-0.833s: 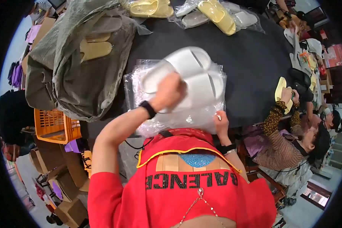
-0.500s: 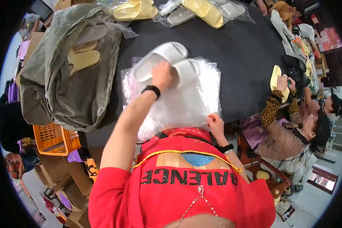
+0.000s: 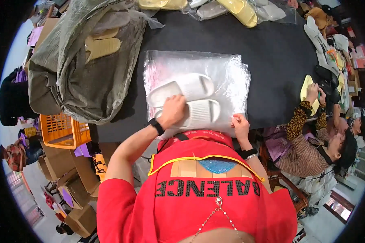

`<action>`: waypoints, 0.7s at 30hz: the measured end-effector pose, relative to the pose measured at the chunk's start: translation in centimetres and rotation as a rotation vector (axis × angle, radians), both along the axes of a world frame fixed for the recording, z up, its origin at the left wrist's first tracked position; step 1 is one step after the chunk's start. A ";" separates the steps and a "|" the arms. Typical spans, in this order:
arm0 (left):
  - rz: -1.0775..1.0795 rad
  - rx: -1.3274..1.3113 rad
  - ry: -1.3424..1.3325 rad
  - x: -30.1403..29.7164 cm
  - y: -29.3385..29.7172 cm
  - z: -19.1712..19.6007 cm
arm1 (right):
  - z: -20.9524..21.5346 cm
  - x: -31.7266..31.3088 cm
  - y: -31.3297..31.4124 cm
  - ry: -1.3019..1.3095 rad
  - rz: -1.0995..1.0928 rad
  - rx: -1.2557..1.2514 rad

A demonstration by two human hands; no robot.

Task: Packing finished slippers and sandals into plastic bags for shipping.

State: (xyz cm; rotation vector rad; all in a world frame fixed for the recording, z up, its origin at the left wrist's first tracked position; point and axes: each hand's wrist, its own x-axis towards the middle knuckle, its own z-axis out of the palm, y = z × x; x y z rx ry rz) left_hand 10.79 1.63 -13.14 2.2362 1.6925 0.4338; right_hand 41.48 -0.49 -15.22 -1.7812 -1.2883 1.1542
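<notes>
Worker at a black table (image 3: 280,73). The left hand (image 3: 172,111) lies palm-down, fingers curled over the near one of two white slippers (image 3: 190,101), which sit side by side on a stack of clear plastic bags (image 3: 223,73). The right hand (image 3: 240,126) pinches the stack's near edge, apparently between thumb and fingers. A large grey sack (image 3: 81,69) stands to the left.
</notes>
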 end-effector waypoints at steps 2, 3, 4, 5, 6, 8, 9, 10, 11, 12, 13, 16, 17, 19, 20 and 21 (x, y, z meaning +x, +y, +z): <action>0.187 -0.023 -0.025 -3.2 -1.6 -0.1 | 0.7 -0.1 -0.2 -0.090 0.065 -0.017; 0.293 -0.031 -0.048 -4.7 -2.4 0.1 | 0.8 -0.2 -0.2 -0.084 0.064 -0.015; 0.395 -0.037 -0.074 -6.1 -2.8 0.1 | 0.8 -0.1 -0.2 -0.045 0.063 -0.037; 0.443 -0.005 -0.057 -8.2 -3.2 -0.4 | 0.9 -0.1 -0.1 -0.004 0.068 -0.057; 0.493 0.026 -0.040 -10.0 -3.6 -0.9 | 0.8 -0.2 0.1 -0.002 0.069 -0.052; 0.683 -0.034 -0.075 -11.5 -3.1 0.5 | 0.7 0.3 0.3 0.032 0.082 -0.073; 0.673 0.028 -0.114 -11.3 -2.5 1.8 | 1.0 0.7 0.3 0.024 0.065 -0.069; 0.672 0.090 -0.151 -11.3 -2.2 3.0 | 1.3 0.6 0.2 0.076 0.072 -0.092; 0.625 0.144 -0.199 -11.3 -1.7 3.4 | 1.6 0.5 0.2 0.128 0.078 -0.112; 0.615 0.151 -0.210 -10.5 -1.1 4.5 | 1.7 0.4 0.1 0.121 0.068 -0.101; 0.532 0.189 -0.281 -8.7 0.0 5.8 | 1.7 0.5 -0.1 0.097 0.101 -0.119; 0.334 0.225 -0.326 -3.2 2.7 7.9 | 0.9 0.9 -0.4 0.076 0.161 -0.120; 0.263 0.215 -0.322 -1.6 3.6 7.8 | 1.1 1.0 -0.1 -0.001 0.217 -0.094; 0.117 0.160 -0.273 1.4 5.3 7.4 | 2.1 1.7 0.0 -0.109 0.237 -0.047; 0.049 0.121 -0.225 2.6 6.1 6.8 | 1.9 1.9 -0.4 -0.123 0.205 -0.025; 0.018 0.168 -0.204 3.5 7.0 5.0 | 0.9 2.1 -0.4 -0.195 0.252 0.062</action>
